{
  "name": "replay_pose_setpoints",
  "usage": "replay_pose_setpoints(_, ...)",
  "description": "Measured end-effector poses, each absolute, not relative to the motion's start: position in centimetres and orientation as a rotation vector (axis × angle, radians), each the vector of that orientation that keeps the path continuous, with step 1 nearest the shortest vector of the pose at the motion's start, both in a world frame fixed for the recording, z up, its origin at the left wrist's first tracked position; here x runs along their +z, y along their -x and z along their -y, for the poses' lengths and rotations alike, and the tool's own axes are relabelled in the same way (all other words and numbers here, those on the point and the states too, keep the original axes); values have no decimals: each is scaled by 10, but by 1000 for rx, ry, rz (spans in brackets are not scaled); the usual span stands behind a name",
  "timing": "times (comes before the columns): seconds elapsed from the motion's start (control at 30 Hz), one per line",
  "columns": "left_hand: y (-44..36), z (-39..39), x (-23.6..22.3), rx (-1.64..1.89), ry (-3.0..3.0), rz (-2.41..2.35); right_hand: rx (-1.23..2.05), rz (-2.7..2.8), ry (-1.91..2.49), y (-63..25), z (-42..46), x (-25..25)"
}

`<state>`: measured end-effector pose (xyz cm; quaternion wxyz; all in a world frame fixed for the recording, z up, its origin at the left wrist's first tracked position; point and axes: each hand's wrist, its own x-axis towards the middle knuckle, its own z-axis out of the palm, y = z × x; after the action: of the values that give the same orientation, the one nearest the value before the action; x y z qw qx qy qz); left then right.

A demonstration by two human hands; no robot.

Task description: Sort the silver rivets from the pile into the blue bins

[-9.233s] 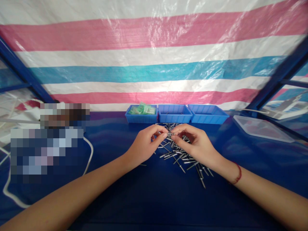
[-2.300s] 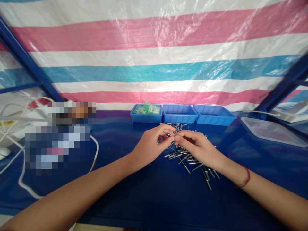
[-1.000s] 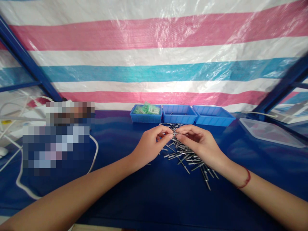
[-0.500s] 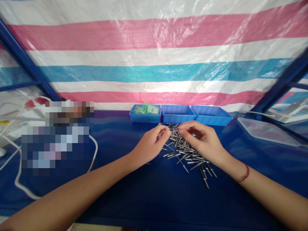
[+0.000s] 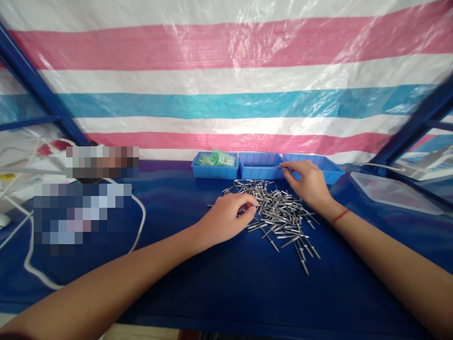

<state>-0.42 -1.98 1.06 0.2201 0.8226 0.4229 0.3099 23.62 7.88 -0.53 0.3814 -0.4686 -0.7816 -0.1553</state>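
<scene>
A loose heap of silver pop rivets [image 5: 279,208] with long thin stems lies on the blue tabletop. Over the heap's left side, my left hand [image 5: 231,215] has thumb and forefinger pinched; whatever sits between the tips is too small to make out. My right hand [image 5: 308,182] is at the divide between the middle blue bin [image 5: 260,172] and the right blue bin [image 5: 327,175]. Its fingertips pinch a pop rivet [image 5: 278,165], whose thin end points left over the middle bin. A few rivets show inside that bin.
Small green-and-clear packets [image 5: 219,158] fill the left blue bin [image 5: 214,174]. A clear plastic lid [image 5: 392,193] lies at the right. White cables [image 5: 141,212] and a blurred-out area are at the left; striped sheeting [image 5: 226,104] hangs behind.
My right hand has gone from the heap up and right to the bins, carrying a rivet. My left hand has shifted slightly right and down, still pinched over the heap.
</scene>
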Motion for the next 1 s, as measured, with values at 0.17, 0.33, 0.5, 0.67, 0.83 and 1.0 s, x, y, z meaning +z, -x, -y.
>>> replay_pose_setpoints(0.17, 5, 19, 11, 849, -2283, -1151, -470, 2024, 1188, -236, -81, -5)
replay_pose_setpoints(0.33, 4, 19, 11, 830, -2287, -1164, -488, 2087, 1155, -240, -85, -7)
replay_pose_setpoints(0.5, 4, 18, 9, 826, -2290, -1155, -485, 2120, 1161, -239, -82, -6)
replay_pose_setpoints(0.67, 5, 17, 8, 768, -2329, -1161, -470, 2159, 1171, -240, -83, -8)
replay_pose_setpoints(0.83, 5, 16, 7, 743, -2346, -1144, -492, 2149, 1196, -240, -86, -10)
replay_pose_setpoints(1.0, 4, 17, 9, 739, -2333, -1161, -496, 2129, 1216, -237, -84, -10)
